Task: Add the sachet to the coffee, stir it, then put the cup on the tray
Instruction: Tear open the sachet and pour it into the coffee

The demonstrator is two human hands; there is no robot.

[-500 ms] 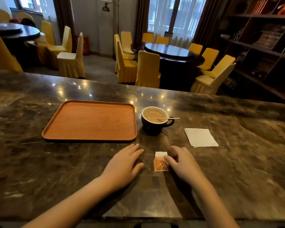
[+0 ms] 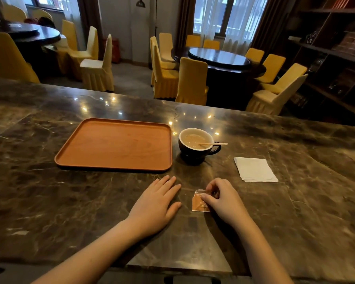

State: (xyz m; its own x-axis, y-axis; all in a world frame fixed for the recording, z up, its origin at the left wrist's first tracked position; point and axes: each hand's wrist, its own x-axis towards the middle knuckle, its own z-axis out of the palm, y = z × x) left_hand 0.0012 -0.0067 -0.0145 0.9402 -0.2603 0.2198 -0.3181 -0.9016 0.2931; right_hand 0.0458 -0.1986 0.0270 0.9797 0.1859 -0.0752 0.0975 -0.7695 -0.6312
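Nearest me, my right hand (image 2: 223, 201) curls over the small orange-and-white paper sachet (image 2: 199, 202), which lies flat on the dark brown marble worktop (image 2: 295, 212). Its grip is nearly closed: the fingertips (image 2: 205, 198) press on the sachet's right edge and top corner, and that white top corner looks a little lifted, though I cannot tell from here whether the packet is truly pinched or only pinned down. My left hand (image 2: 158, 203) rests flat and spread on the worktop just left of the sachet, its grip wide apart and holding nothing.

The relation that matters: the sachet's long axis runs away from me, toward the cup, and the right hand is the one already on it.

Farther out, almost straight ahead of the sachet, stands the black ceramic cup (image 2: 196, 146) of milky coffee, with a thin wooden stirrer (image 2: 213, 143) leaning in it toward the right. The rectangular orange-brown wooden tray (image 2: 115, 146) sits just left of the cup, apart from it. A folded white paper napkin (image 2: 254, 169) lies to the right.

I judge the sachet must go forward and up to reach the cup.
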